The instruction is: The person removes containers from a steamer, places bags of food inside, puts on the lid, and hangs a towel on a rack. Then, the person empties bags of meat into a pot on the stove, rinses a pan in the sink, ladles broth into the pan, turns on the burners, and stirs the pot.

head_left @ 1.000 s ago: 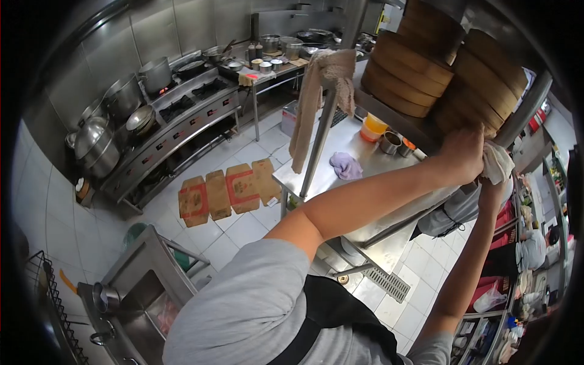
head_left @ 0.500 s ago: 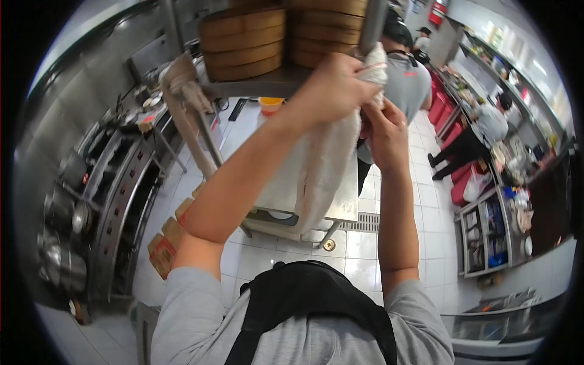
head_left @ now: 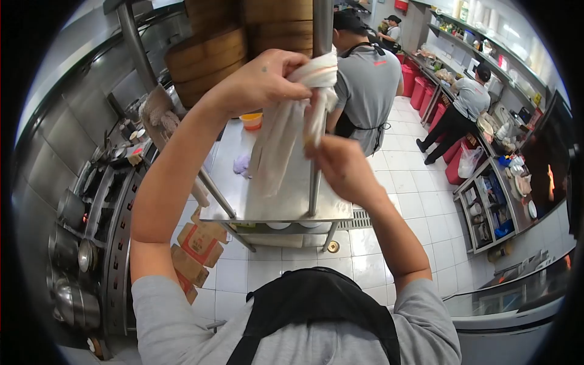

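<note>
A white cloth (head_left: 277,146) is wrapped around the upright metal post (head_left: 322,33) at the table's near right corner, its long part hanging down on the left. My left hand (head_left: 271,76) grips the cloth at the wrap, thumb and fingers closed on it. Lower down, my right hand (head_left: 344,167) is closed on the short end of the cloth, beside the post, and is blurred by motion. Behind my left hand stand stacked bamboo steamers (head_left: 210,58) on a raised shelf.
Below is a steel table (head_left: 274,204) with an orange bowl (head_left: 251,121) and a purple cloth (head_left: 241,165). A co-worker (head_left: 371,91) stands just beyond the post, others farther off. Stoves with pots (head_left: 76,304) line the left. Flattened cardboard boxes (head_left: 201,243) lie on the floor.
The view has shifted, with the post and co-worker now nearer the middle. My right hand has moved down and away from my left, drawing the short cloth end downward.
</note>
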Demonstrator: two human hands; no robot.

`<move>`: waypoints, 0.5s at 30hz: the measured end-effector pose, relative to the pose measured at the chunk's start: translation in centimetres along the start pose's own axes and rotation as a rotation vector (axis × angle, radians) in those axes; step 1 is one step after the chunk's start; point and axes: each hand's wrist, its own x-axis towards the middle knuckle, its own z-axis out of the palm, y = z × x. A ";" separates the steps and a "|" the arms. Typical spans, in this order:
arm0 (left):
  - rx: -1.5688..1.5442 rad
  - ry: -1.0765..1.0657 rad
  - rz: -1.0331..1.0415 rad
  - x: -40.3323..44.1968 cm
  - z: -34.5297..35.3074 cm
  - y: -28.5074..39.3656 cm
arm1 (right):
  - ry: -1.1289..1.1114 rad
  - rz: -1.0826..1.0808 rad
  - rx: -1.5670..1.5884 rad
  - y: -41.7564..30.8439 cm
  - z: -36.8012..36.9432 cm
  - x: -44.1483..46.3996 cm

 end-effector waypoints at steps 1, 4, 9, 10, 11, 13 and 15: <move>-0.063 -0.018 0.055 0.6 0.6 0.3 | -0.048 -0.096 -0.139 -1.1 0.5 -0.3; 0.109 -0.130 0.144 1.8 0.3 0.1 | -0.175 -0.230 -0.322 -4.5 -1.8 0.9; 0.380 -0.054 0.276 0.5 -0.9 -0.1 | 0.080 -0.410 -0.621 -6.6 -10.2 7.1; 0.386 0.029 0.324 0.0 -0.1 -0.4 | 0.109 -0.526 -0.662 -5.8 -10.8 9.4; 0.635 0.218 0.204 0.2 1.1 -1.2 | 0.212 -0.521 -0.586 -4.1 -10.2 11.3; 0.836 0.472 0.409 0.7 2.9 -2.3 | 0.247 -0.471 -0.540 -1.7 -9.2 13.5; 0.915 0.715 0.634 1.5 3.1 -3.8 | 0.335 -0.545 -0.517 -0.5 -7.9 14.6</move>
